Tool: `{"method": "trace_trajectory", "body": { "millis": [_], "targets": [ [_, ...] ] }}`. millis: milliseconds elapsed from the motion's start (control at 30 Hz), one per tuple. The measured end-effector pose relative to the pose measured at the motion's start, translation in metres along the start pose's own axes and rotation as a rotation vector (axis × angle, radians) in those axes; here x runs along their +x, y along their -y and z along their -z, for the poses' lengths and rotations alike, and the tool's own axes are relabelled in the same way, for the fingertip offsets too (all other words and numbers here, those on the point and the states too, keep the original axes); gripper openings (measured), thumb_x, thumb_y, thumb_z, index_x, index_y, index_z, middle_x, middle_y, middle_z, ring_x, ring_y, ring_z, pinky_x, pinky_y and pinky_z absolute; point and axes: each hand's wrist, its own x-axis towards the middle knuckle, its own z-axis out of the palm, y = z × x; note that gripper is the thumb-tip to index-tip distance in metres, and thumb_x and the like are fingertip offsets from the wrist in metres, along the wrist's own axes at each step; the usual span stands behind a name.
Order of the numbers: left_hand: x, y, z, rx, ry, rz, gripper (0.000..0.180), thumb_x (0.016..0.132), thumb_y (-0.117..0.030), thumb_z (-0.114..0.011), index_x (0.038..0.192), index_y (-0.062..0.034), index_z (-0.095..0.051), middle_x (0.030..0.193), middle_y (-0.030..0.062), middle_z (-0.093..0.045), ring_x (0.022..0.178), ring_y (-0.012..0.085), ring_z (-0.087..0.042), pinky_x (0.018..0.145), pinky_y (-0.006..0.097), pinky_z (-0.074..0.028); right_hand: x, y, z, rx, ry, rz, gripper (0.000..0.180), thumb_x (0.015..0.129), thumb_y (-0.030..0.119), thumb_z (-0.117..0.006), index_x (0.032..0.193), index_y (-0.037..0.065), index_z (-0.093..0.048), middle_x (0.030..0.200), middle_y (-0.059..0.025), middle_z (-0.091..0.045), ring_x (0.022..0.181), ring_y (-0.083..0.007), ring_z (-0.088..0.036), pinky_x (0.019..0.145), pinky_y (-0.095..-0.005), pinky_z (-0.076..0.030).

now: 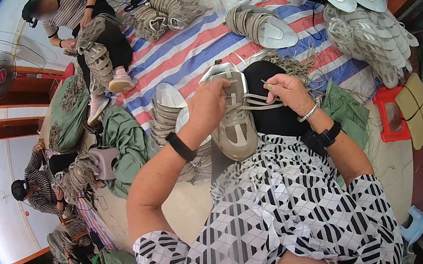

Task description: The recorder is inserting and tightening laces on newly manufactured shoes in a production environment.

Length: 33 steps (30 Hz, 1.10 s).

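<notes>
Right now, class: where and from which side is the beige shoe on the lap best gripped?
Grip the beige shoe around its upper heel end, coming from the left, as the left hand does. The toe points toward the lap, and the right hand works the lace from the right.

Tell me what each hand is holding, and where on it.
Left hand grips the beige shoe at its tongue; right hand pinches the lace end.
</notes>
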Motion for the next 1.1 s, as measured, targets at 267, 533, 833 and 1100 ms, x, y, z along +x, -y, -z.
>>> {"method": "trace_trajectory", "body": {
  "millis": [267,533,833,1100],
  "targets": [
    [-0.002,0.009,-0.009,-0.041,-0.07,-0.071,0.022,0.08,-0.007,-0.063,0.101,-0.0114,-0.062,0.081,0.0026,-0.063,0.084,0.0237,-0.06,0.072,0.036,-0.049,0.0,0.018,0.004,0.134,-0.042,0.034,0.018,0.094,0.016,-0.057,0.104,0.002,-0.061,0.075,-0.0053,-0.068,0.043,-0.0021,-0.044,0.039,-0.0162,-0.034],
    [0.0,-0.013,-0.007,0.0,0.038,0.023,0.018,0.08,-0.008,-0.062,0.097,-0.0136,-0.062,0.086,0.0028,-0.064,0.091,0.0256,-0.058,0.072,0.039,-0.048,0.007,0.009,0.019,0.049,-0.085,0.056,0.014,0.093,0.012,-0.057,0.102,0.002,-0.061,0.075,-0.0052,-0.067,0.046,-0.003,-0.047,0.041,-0.0174,-0.038],
    [0.002,-0.016,-0.009,0.03,0.044,0.012,0.018,0.079,-0.009,-0.062,0.096,-0.0124,-0.064,0.084,0.004,-0.065,0.091,0.0263,-0.06,0.071,0.04,-0.049,0.021,0.027,0.005,-0.036,-0.023,0.111,0.013,0.093,0.011,-0.058,0.101,0.002,-0.063,0.069,-0.0007,-0.062,0.052,-0.0032,-0.051,0.045,-0.0168,-0.039],
    [0.009,-0.008,-0.011,0.511,0.029,-0.515,0.016,0.073,-0.014,-0.064,0.089,-0.0141,-0.065,0.088,-0.0004,-0.058,0.087,0.0225,-0.058,0.066,0.038,-0.047,0.059,0.036,-0.029,-0.15,0.167,0.039,0.016,0.091,0.016,-0.06,0.093,0.0,-0.064,0.062,-0.0008,-0.059,0.049,-0.006,-0.052,0.042,-0.0208,-0.04]
  ]
}}
